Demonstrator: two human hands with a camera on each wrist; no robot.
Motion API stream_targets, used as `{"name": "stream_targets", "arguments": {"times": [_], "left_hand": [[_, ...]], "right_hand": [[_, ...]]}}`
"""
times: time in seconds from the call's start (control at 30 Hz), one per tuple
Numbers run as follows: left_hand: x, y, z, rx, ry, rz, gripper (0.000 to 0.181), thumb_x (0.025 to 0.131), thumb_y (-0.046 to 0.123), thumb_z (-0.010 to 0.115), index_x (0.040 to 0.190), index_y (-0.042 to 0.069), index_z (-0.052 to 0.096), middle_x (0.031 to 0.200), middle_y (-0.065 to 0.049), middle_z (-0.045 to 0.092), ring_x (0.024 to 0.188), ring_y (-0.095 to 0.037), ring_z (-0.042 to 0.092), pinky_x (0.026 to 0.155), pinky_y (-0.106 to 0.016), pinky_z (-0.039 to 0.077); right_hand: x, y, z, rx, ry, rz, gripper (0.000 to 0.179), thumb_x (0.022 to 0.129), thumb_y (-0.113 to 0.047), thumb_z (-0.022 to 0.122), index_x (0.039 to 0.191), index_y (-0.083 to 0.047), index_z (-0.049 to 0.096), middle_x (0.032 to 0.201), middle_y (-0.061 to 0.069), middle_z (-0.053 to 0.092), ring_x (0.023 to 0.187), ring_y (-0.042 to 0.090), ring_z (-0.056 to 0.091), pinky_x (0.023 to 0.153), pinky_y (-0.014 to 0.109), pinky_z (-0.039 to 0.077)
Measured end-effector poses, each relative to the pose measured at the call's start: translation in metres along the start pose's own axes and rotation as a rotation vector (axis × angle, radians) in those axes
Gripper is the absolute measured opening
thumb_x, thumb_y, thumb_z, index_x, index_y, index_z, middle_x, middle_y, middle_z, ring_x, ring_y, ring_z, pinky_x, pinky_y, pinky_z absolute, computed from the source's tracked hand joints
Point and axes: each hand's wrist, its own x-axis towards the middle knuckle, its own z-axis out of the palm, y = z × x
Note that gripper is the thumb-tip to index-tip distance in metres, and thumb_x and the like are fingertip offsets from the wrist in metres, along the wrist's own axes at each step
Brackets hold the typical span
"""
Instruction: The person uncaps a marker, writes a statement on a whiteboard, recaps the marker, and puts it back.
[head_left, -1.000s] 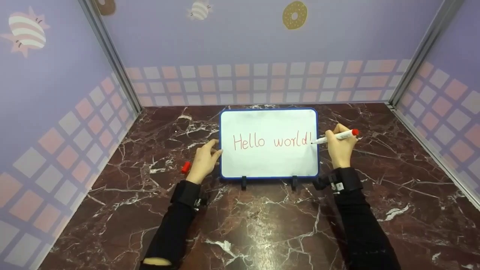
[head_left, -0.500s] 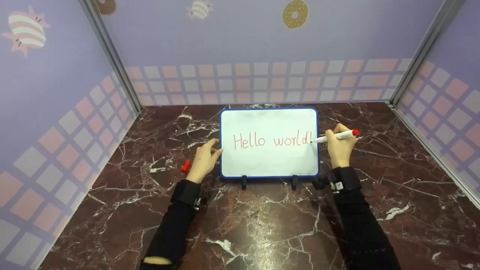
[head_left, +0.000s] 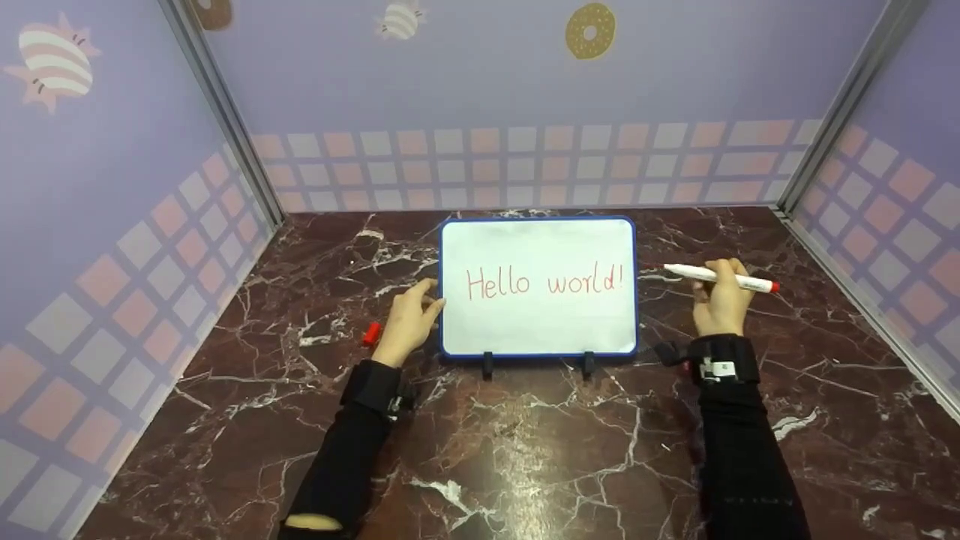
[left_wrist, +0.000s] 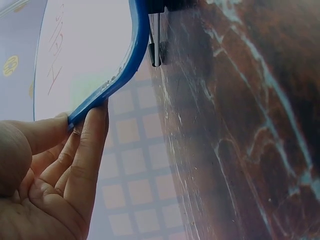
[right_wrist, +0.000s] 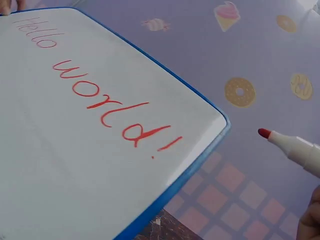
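Observation:
A whiteboard with a blue frame stands upright on the table, with "Hello world!" written across it in red. My left hand pinches its left edge. In the left wrist view, the thumb is on the board's front and the fingers are behind it. To the right of the board, my right hand holds a white marker with a red end. Its uncapped red tip points left, apart from the board's right edge. A red marker cap lies on the table just left of my left hand.
Two black stand feet hold the board's lower edge. Dark red marbled table stretches in front and to both sides. Purple walls with pink and white squares enclose the back and sides.
The marker tip has left the board beside the exclamation mark. My right hand has drawn away to the right and turned, still holding the marker. My left hand has stayed in place.

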Motion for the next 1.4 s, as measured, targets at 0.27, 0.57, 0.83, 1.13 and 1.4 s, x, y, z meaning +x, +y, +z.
{"name": "stream_targets", "arguments": {"times": [0.27,0.57,0.83,1.13,1.4], "left_hand": [[0.002,-0.011,-0.022,0.141,0.067,0.016,0.032,0.095,0.017,0.066,0.122,0.000,0.065,0.110,-0.021,0.072,0.098,-0.035,0.071,0.086,-0.046,0.058],[-0.005,-0.029,-0.053,0.669,0.021,-0.330,0.070,0.078,0.038,0.084,0.123,-0.009,0.059,0.119,-0.031,0.063,0.108,-0.049,0.062,0.081,-0.056,0.058],[-0.003,-0.042,-0.054,0.686,-0.065,-0.392,0.049,0.076,0.027,0.087,0.111,-0.003,0.068,0.117,-0.028,0.067,0.104,-0.048,0.065,0.078,-0.056,0.058],[-0.004,-0.043,-0.056,0.642,0.034,-0.307,0.034,0.075,0.012,0.084,0.099,-0.006,0.068,0.107,-0.030,0.069,0.097,-0.049,0.067,0.073,-0.058,0.058],[-0.007,-0.008,-0.060,0.534,0.222,-0.062,0.026,0.077,0.011,0.085,0.088,-0.007,0.069,0.091,-0.029,0.071,0.085,-0.049,0.069,0.071,-0.057,0.057]], "right_hand": [[0.012,-0.010,-0.026,0.184,0.034,0.226,0.035,0.097,0.008,0.040,0.063,0.001,0.048,0.054,0.006,0.047,0.040,0.014,0.041,0.037,0.018,0.034],[0.015,-0.012,-0.032,0.184,0.040,0.255,0.032,0.097,0.007,0.043,0.065,0.001,0.049,0.055,0.006,0.048,0.040,0.015,0.042,0.038,0.020,0.035],[0.014,-0.014,-0.032,0.182,0.054,0.268,0.030,0.098,0.004,0.042,0.068,0.000,0.048,0.057,0.006,0.047,0.040,0.014,0.042,0.038,0.020,0.034],[0.014,-0.013,-0.033,0.201,0.012,0.246,0.033,0.099,0.005,0.040,0.066,0.000,0.047,0.053,0.007,0.048,0.039,0.015,0.042,0.039,0.019,0.030],[0.013,-0.015,-0.030,0.209,0.051,0.266,0.032,0.099,0.005,0.041,0.068,0.000,0.047,0.056,0.007,0.047,0.041,0.015,0.041,0.038,0.021,0.034]]}}
